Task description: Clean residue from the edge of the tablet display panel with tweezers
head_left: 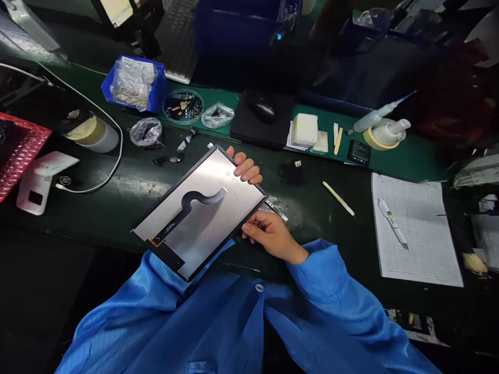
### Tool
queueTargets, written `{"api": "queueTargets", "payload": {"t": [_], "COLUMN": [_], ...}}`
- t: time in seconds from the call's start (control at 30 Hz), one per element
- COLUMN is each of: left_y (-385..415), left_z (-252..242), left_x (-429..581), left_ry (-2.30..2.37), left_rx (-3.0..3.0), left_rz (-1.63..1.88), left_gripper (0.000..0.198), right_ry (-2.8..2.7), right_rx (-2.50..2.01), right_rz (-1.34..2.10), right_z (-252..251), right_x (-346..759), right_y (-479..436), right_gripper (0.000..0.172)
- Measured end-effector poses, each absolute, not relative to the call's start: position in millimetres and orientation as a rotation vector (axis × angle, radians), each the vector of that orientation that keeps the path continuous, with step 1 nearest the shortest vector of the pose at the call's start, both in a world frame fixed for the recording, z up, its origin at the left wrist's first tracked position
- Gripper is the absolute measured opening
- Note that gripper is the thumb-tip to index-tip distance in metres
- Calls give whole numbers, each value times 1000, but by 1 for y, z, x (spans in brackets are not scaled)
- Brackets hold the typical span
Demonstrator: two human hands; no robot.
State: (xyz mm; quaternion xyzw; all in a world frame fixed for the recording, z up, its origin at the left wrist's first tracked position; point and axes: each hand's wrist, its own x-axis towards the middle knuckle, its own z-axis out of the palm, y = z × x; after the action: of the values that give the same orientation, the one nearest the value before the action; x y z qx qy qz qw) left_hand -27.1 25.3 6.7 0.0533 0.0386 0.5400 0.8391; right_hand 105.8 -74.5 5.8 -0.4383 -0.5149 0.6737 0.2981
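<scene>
A flat display panel (206, 223) with a silvery back is held tilted above the dark green bench. A curved black ribbon cable (187, 205) lies across its back, near some small printed text. My left hand (245, 167) reaches from behind the panel, and its fingers wrap over the upper right edge; the palm is hidden. At the lower right edge is my right hand (265, 231), with thumb and fingers pinched together by the rim. Whatever is between those fingertips is too small to make out. A thin metal strip (276, 209) shows just beyond the panel's right corner.
Behind the panel are a blue bin (134, 83), a dish of small parts (183, 107) and a black mouse (262, 106). Rightward lie a pale stick (338, 198) and paper sheets (421, 234) with a pen (393, 224). A white cable (117, 161) curves at left.
</scene>
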Motion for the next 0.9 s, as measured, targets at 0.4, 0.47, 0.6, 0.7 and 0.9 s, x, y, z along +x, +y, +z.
{"api": "queueTargets", "payload": {"t": [0.4, 0.47, 0.6, 0.7, 0.9], "left_y": [13, 14, 14, 11, 10], "left_z": [23, 22, 20, 25, 26], "left_x": [-27, -25, -23, -25, -30], "left_ry": [130, 186, 201, 164, 80], "left_rx": [63, 55, 56, 13, 12], "left_rz": [1060, 1080, 1069, 1035, 920], "left_gripper": [38, 41, 41, 37, 34], "right_ry": [-1238, -1233, -1195, -1165, -1129], "right_rx": [-1170, -1184, -1203, -1202, -1105], "right_rz": [1829, 1807, 1756, 1727, 1736], "right_z": [9, 9, 8, 8, 8], "right_x": [112, 113, 117, 119, 121], "right_y": [-69, -68, -66, -66, -65], "right_gripper": [32, 31, 29, 29, 33]}}
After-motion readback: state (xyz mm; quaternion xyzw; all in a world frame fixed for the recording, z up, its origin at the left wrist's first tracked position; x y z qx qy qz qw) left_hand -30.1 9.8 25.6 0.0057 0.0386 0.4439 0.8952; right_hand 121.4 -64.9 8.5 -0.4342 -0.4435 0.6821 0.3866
